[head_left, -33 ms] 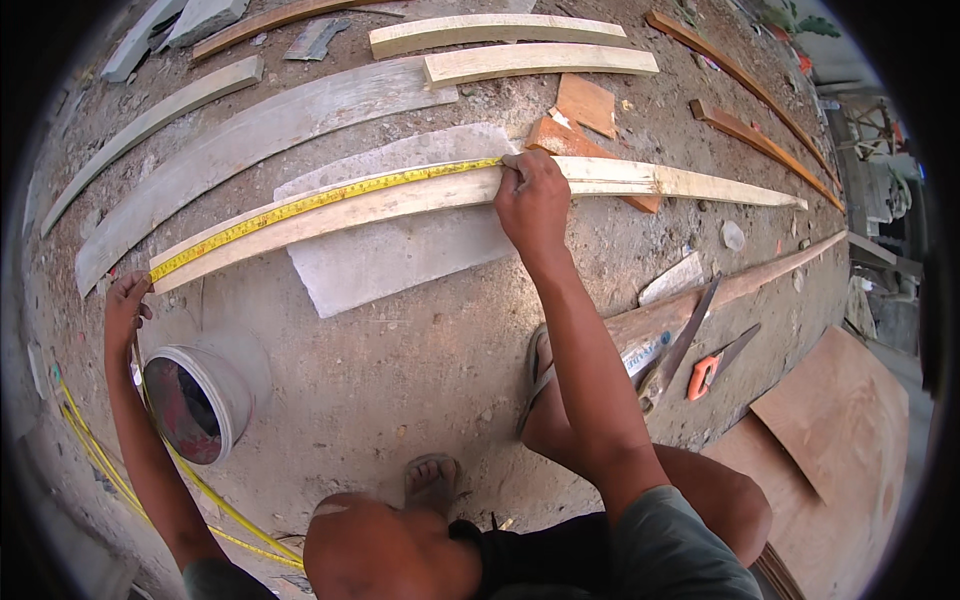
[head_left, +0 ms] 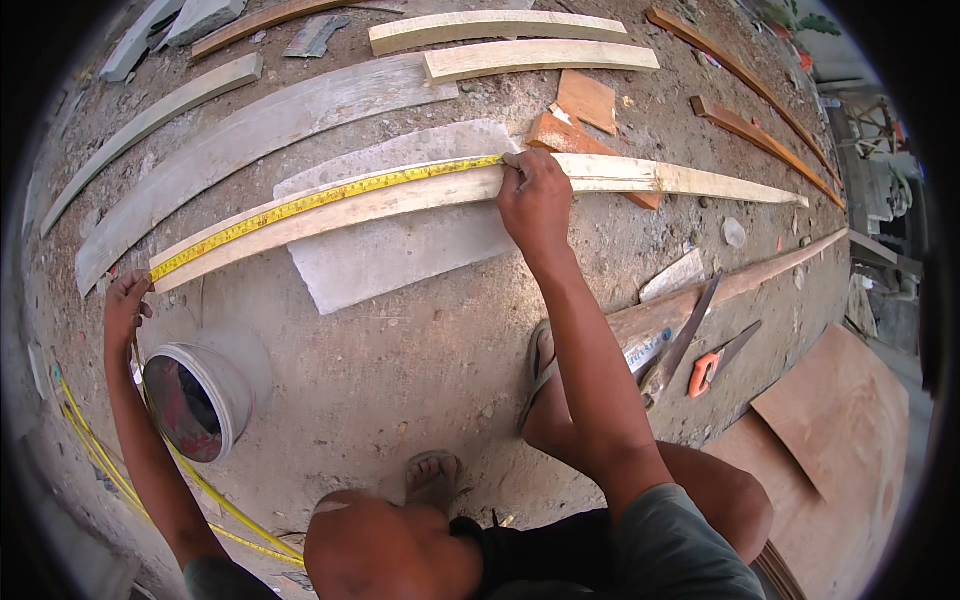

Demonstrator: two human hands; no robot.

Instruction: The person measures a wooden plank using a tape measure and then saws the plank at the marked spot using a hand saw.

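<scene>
A long pale wooden strip [head_left: 390,202] lies across a flat whitish board [head_left: 400,255] on the ground. Along its top stretches a yellow measuring tape [head_left: 330,193]. At the strip's left end, my left hand [head_left: 127,308] is closed on the tape, fingertips against the wood's edge. My right hand [head_left: 536,200] pinches the tape's other end near the middle of the strip, its fingertips resting on the wood. More tape loops down from the left hand, past the left forearm, to the lower left.
Beside my left forearm a white bucket [head_left: 235,400] lies on its side. To the right are a wooden-handled saw [head_left: 680,345], an orange-handled saw [head_left: 722,362] and plywood sheets [head_left: 850,400]. Several timber pieces [head_left: 540,60] and a broad grey plank [head_left: 260,140] lie beyond the strip.
</scene>
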